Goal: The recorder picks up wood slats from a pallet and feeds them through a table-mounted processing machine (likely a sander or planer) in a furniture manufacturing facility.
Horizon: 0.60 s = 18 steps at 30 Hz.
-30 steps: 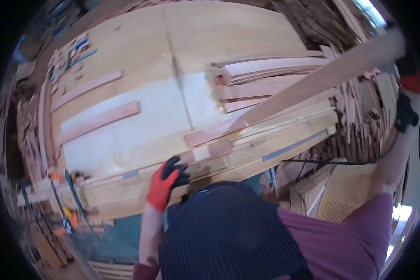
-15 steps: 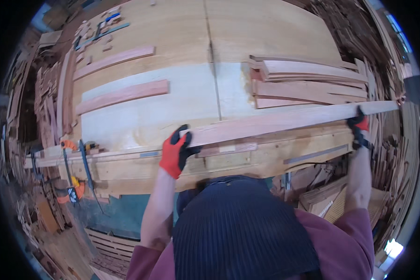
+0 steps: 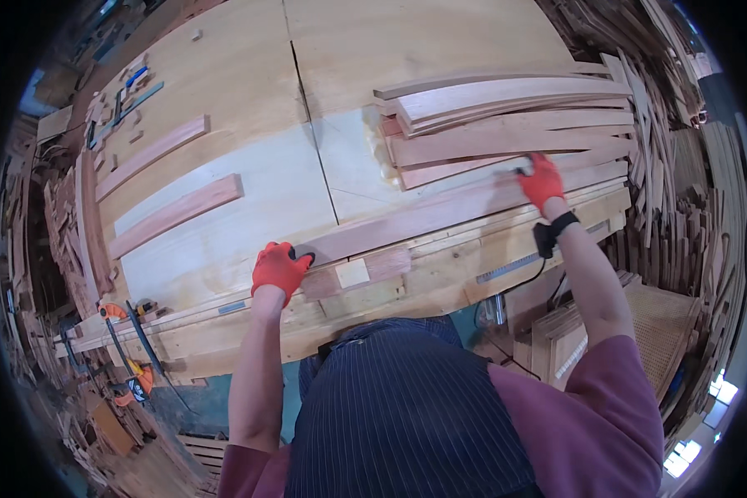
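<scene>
A long, pale pinkish wooden board (image 3: pixel 440 212) lies along the near side of the workbench, slanting up toward the right. My left hand (image 3: pixel 280 270), in a red glove with black fingertips, is closed at the board's left end. Over the right part of the same board is my right hand (image 3: pixel 542 181), gloved alike, fingers curved and apart near its far edge. Slight blur hides whether those fingertips touch the wood. Just below the board, a shorter wooden piece (image 3: pixel 390 264) with a pale square patch sits at the bench's front.
Several stacked boards (image 3: pixel 506 100) lie at the right of the workbench (image 3: pixel 232 50). Two shorter boards, one nearer (image 3: pixel 178 214) and one farther (image 3: pixel 153 158), rest at the left. Clamps (image 3: pixel 128 332) hang on the front left edge. A metal rule (image 3: pixel 509 267) lies along the front.
The long board has come down onto the bench's near side. My right hand has left its right end and moved inward to the left. The view has turned and shifted.
</scene>
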Motion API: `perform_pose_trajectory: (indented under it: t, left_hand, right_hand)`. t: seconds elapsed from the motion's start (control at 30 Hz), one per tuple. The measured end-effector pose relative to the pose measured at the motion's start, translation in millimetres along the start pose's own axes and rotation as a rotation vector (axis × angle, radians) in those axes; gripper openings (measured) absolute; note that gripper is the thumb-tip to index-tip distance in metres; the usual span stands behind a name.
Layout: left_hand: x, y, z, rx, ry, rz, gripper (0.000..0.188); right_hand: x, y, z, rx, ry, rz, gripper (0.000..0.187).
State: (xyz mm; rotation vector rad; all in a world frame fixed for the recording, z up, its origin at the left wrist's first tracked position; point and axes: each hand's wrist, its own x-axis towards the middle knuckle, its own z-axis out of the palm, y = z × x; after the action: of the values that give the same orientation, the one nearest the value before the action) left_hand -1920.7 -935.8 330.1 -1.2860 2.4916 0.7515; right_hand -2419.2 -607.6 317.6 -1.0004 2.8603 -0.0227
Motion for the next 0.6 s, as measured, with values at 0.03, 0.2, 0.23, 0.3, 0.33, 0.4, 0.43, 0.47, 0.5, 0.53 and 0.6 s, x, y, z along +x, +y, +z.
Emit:
perform_pose_trajectory:
  t: [0.03,0.2,0.23,0.3,0.33,0.4,0.43,0.47,0.5,0.53,0.6]
  left_hand:
    - [4.8,1.1,1.5,-0.099,-0.052,-0.068,0.046]
    - [5.1,-12.6,23.6,-0.546,0.054,-0.094,0.04]
    - [3.7,-22.1,32.9,-0.707,0.042,-0.056,0.036]
    - [-0.8,-11.2,22.7,-0.771,-0.056,-0.148,0.033]
    - [-0.2,-13.4,25.0,-0.774,-0.056,-0.162,0.032]
    - [2.1,-14.5,27.8,-0.788,-0.063,-0.173,0.031]
    - [2.8,-11.0,26.8,-0.77,-0.085,-0.223,0.03]
    - [9.5,-8.3,23.6,-0.677,-0.13,-0.241,0.03]
    - [17.2,-3.4,18.7,-0.589,-0.178,-0.267,0.03]
    - [23.0,3.8,12.9,-0.497,-0.234,-0.287,0.03]
    - [28.6,2.6,17.7,-0.627,-0.291,-0.308,0.027]
  right_hand:
    - [-8.3,-37.4,-3.2,0.054,-0.05,-0.137,0.062]
    - [-46.1,-104.9,23.7,-0.025,-0.215,-0.559,0.061]
    - [-46.7,-113.0,12.2,0.008,-0.256,-0.523,0.061]
    - [-49.1,-107.7,8.4,0.033,-0.329,-0.479,0.058]
    - [-47.4,-119.8,-9.4,0.02,-0.387,-0.431,0.057]
    - [-43.1,-119.4,-6.5,-0.038,-0.427,-0.464,0.057]
    - [-41.4,-118.2,-8.3,-0.088,-0.395,-0.476,0.057]
    - [-40.6,-117.9,-10.6,-0.137,-0.363,-0.487,0.057]
    - [-39.2,-116.8,-12.0,-0.19,-0.338,-0.502,0.057]
    - [-36.9,-105.1,-5.9,-0.107,-0.382,-0.436,0.056]
    - [-30.9,-79.1,11.3,0.062,-0.468,-0.303,0.054]
